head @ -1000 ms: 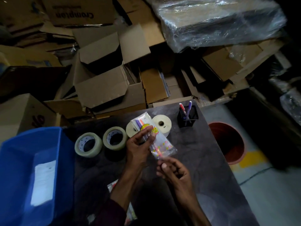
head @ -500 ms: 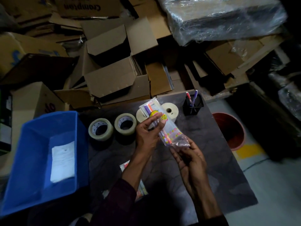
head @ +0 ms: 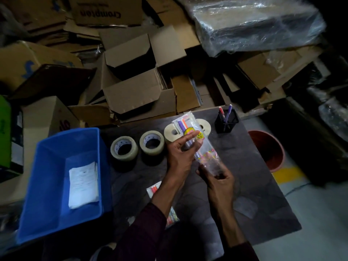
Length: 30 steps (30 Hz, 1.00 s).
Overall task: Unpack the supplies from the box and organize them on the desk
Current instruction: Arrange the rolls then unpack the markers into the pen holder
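Head view: marker packet was pinched at both ends by left hand and right hand, above the desk, probably for opening.

Clear marker packet tilted above the dark desk.

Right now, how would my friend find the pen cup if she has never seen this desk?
Look at the dark desk, then follow the row of tape rolls along its far edge to the far right corner. There stands the pen cup, small, black and square. It is the only upright holder there, with two pens sticking out, while its neighbours are round rolls.
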Available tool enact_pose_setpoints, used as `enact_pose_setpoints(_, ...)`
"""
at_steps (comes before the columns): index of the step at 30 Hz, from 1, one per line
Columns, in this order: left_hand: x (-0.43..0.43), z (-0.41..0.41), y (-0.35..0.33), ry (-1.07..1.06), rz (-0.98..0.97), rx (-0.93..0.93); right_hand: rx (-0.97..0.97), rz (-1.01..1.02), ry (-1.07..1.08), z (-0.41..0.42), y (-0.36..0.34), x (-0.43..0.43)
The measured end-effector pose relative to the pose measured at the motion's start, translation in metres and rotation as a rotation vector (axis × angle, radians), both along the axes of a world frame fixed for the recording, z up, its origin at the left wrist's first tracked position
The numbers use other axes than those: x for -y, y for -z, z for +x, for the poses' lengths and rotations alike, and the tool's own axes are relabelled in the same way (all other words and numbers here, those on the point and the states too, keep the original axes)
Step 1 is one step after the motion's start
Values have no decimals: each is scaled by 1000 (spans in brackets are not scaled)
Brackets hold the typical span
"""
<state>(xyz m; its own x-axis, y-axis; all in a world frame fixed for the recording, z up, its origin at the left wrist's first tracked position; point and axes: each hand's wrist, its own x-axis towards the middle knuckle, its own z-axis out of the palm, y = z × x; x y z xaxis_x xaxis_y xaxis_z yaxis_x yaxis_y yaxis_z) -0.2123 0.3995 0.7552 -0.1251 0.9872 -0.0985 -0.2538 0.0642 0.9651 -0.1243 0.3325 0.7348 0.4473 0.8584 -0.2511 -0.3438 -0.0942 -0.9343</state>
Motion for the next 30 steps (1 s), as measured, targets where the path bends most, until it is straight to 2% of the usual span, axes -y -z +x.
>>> enact_pose_setpoints(7,-7,-18,-1,-43,-63,62,44,40,-31,1,1,19)
enact_pose_setpoints(10,-4,-18,-2,-25,-54,33,171,61,-105,1,1,19)
enact_pose_setpoints(18,-2,-29,-2,36,-11,-37,-2,-4,-282,13,-3,30)
enact_pose_setpoints(24,-1,-30,-2,66,-1,-75,269,25,-428,25,0,20)
enact_pose_setpoints(30,-1,-24,-9,140,-19,-69,197,22,-622,37,-9,20)
